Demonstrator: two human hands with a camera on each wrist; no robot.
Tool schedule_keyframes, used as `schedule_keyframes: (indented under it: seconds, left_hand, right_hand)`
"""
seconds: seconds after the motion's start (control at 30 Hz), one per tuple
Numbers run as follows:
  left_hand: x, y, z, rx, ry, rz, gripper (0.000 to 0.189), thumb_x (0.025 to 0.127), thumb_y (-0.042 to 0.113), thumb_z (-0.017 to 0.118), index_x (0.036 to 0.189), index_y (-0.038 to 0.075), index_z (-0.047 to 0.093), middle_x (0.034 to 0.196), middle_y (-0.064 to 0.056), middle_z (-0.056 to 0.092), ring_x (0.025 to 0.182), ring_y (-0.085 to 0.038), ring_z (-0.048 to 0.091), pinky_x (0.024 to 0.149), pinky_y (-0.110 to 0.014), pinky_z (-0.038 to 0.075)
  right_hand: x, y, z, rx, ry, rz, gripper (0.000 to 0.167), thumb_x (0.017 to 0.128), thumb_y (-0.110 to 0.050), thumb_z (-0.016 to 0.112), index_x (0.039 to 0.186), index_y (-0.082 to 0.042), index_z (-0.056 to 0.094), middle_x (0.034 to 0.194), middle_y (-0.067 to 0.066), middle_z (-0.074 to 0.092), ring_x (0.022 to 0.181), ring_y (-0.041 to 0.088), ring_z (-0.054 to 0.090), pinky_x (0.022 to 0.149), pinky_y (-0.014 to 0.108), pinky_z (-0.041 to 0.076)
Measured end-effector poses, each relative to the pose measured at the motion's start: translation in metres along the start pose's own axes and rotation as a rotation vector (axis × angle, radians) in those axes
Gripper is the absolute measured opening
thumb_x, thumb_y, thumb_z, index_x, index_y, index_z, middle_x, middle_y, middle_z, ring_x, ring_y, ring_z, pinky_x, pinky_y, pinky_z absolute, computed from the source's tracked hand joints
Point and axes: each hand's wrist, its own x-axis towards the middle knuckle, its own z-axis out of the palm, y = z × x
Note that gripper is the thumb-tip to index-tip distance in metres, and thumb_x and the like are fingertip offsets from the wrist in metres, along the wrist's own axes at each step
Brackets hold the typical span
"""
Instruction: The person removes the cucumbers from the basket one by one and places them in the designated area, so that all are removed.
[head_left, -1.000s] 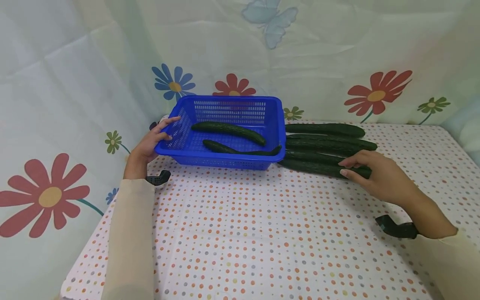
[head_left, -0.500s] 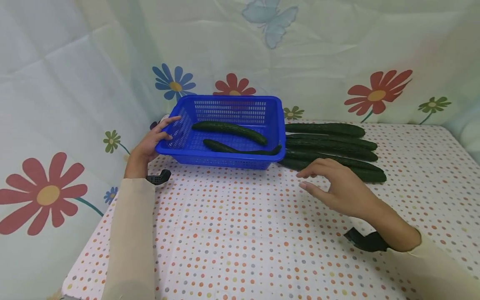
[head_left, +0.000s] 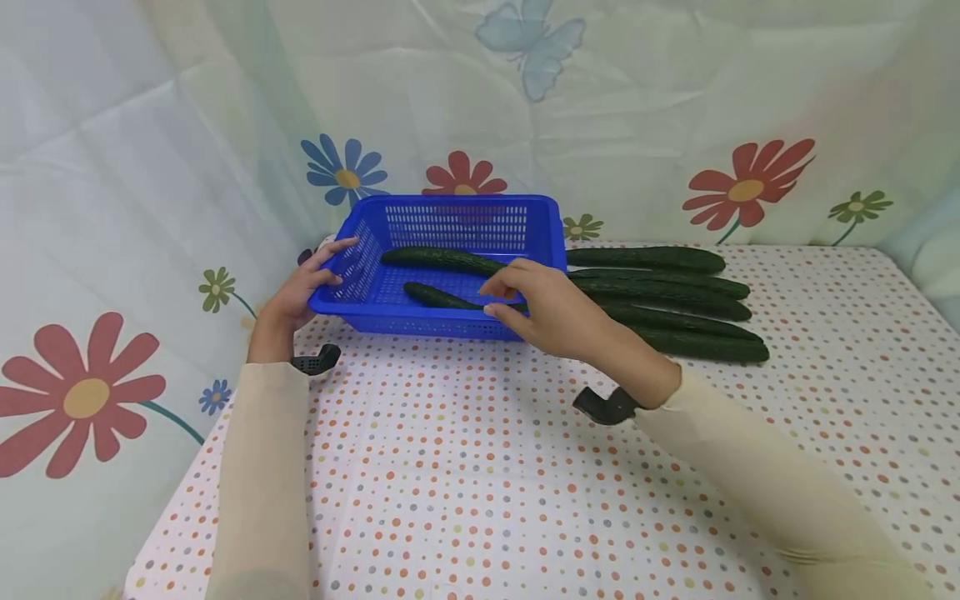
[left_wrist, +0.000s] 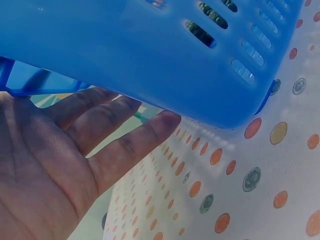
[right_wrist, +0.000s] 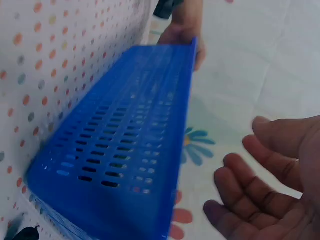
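My left hand (head_left: 298, 292) holds the left rim of a blue plastic basket (head_left: 420, 323), thumb and forefinger over the edge. In the left wrist view its other fingers (left_wrist: 132, 145) lie outside, under the rim. Two cucumbers are in the basket: one at the back (head_left: 438, 257), another near the front wall (head_left: 431, 295), partly hidden by my right hand (head_left: 558, 312). That hand hovers over the basket's front right part, fingers loosely bent with nothing between them. The right wrist view has it palm side showing, fingers apart, above the rim.
Several cucumbers (head_left: 660, 259) lie side by side on the table right of the basket, their left ends close to or behind it. A dotted cloth (head_left: 450, 467) covers the table. A flowered curtain (head_left: 630, 117) hangs behind and to the left.
My right hand has moved left from the row of cucumbers, across the cloth, to over the basket. My left hand and the basket have stayed in place.
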Motion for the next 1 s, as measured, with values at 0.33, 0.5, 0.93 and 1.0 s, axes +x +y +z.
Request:
schedule_keyframes:
  seconds: [0.33,0.5,0.93,1.0]
  left_hand:
    - [-0.003,0.003,-0.001,-0.024,-0.015,0.012,0.066,0.094,-0.002,0.035,0.15,0.033,0.038,0.166,-0.005,0.005,0.145,-0.044,0.02,0.09,-0.032,0.055]
    - [-0.003,0.003,-0.001,-0.024,-0.022,0.016,0.066,0.095,-0.002,0.035,0.15,0.033,0.038,0.165,-0.006,0.006,0.145,-0.044,0.021,0.091,-0.032,0.054]
    - [-0.003,0.002,0.002,0.001,-0.001,0.001,0.067,0.093,0.001,0.037,0.151,0.033,0.037,0.166,-0.007,0.004,0.146,-0.046,0.021,0.106,-0.056,0.04]
    - [-0.001,0.002,0.002,-0.002,0.006,0.002,0.067,0.093,0.0,0.037,0.15,0.034,0.038,0.166,-0.007,0.006,0.145,-0.046,0.022,0.106,-0.059,0.037]
  right_hand:
    - [0.059,0.021,0.023,0.001,-0.259,0.306,0.041,0.097,-0.023,0.061,0.133,-0.004,0.057,0.125,0.015,0.064,0.119,0.029,0.059,0.099,0.043,0.05]
    - [0.079,0.029,0.031,-0.073,-0.334,0.408,0.052,0.091,-0.028,0.07,0.135,-0.004,0.057,0.131,0.015,0.062,0.122,0.03,0.057,0.104,0.044,0.047]
    - [0.09,0.049,0.048,-0.218,-0.438,0.588,0.052,0.089,-0.029,0.065,0.134,-0.005,0.054,0.132,0.013,0.061,0.119,0.03,0.058,0.103,0.052,0.046]
    - [0.089,0.049,0.047,-0.217,-0.44,0.58,0.052,0.089,-0.029,0.065,0.134,-0.005,0.054,0.133,0.013,0.061,0.119,0.03,0.058,0.103,0.052,0.046]
